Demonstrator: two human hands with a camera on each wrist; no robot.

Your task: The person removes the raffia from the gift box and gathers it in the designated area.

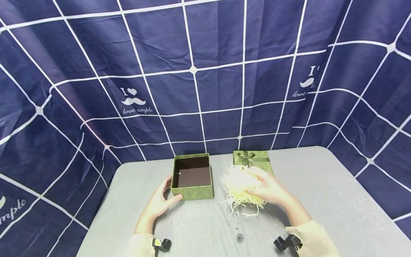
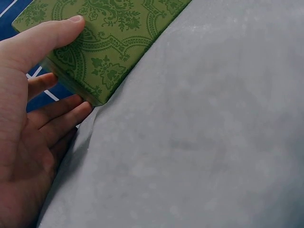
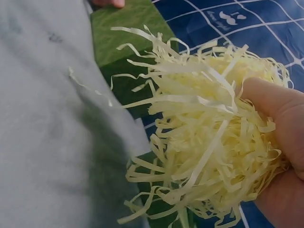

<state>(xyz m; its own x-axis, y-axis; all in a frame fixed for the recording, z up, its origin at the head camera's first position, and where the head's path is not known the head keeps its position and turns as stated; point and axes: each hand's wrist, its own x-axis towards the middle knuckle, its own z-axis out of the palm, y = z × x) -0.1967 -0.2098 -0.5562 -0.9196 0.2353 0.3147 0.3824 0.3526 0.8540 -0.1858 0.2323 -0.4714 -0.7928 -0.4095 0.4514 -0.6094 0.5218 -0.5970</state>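
Note:
A green patterned gift box (image 1: 196, 193) stands on the table without its lid, its dark brown inside bare. My left hand (image 1: 159, 200) grips the box at its front left corner. In the left wrist view the thumb lies on the patterned front face, with fingertips (image 2: 81, 110) at the side and lower edge. Off to the right, my right hand (image 1: 271, 187) holds a loose bundle of pale yellow shredded paper (image 1: 239, 184). Strands hang from it in the right wrist view, and the paper hides most of the fingers there.
Behind the bundle lies the green lid (image 1: 262, 160) with a ribbon bow, partly covered by paper and hand. A grey cloth covers the table (image 1: 205, 228). Dark blue curtains (image 1: 218, 89) with white lines hang along the back and sides.

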